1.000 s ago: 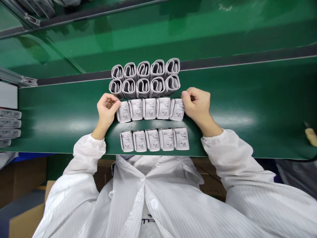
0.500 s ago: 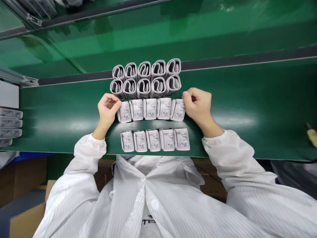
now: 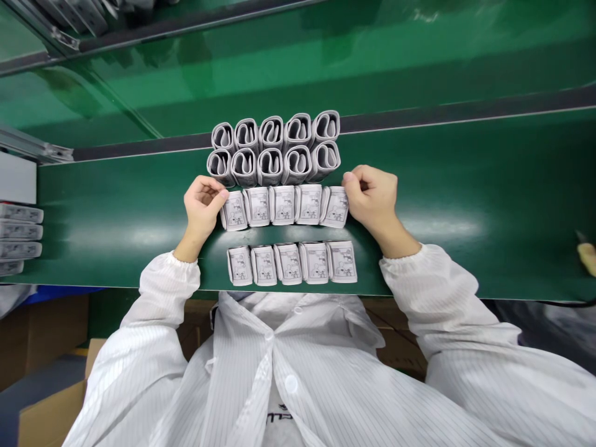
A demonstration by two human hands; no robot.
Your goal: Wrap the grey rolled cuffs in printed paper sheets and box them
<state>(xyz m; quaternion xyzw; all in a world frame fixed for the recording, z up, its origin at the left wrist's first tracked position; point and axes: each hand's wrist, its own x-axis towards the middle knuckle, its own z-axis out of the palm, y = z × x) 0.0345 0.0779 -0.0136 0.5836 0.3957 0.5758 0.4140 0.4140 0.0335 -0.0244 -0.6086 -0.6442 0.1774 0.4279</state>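
A row of several folded paper leaflets (image 3: 283, 206), printed with line drawings, lies on the green bench between my hands. My left hand (image 3: 205, 202) is closed in a pinch at the upper left corner of the leftmost leaflet (image 3: 234, 211). At the other end, my right hand (image 3: 372, 194) has its fingers curled in, with thumb and forefinger at the upper corner of the rightmost leaflet (image 3: 335, 208). Just behind stand two rows of leaflets on end (image 3: 270, 164), their rolled folds showing on top. Nearer to me lies another flat row of leaflets (image 3: 288, 264).
The green bench top (image 3: 456, 186) runs left to right, with a dark strip along its back. A stack of folded papers (image 3: 21, 231) sits at the far left beside a white box (image 3: 17, 178). A yellow-handled tool (image 3: 587, 257) lies at the right edge. Cardboard boxes (image 3: 51, 410) are below.
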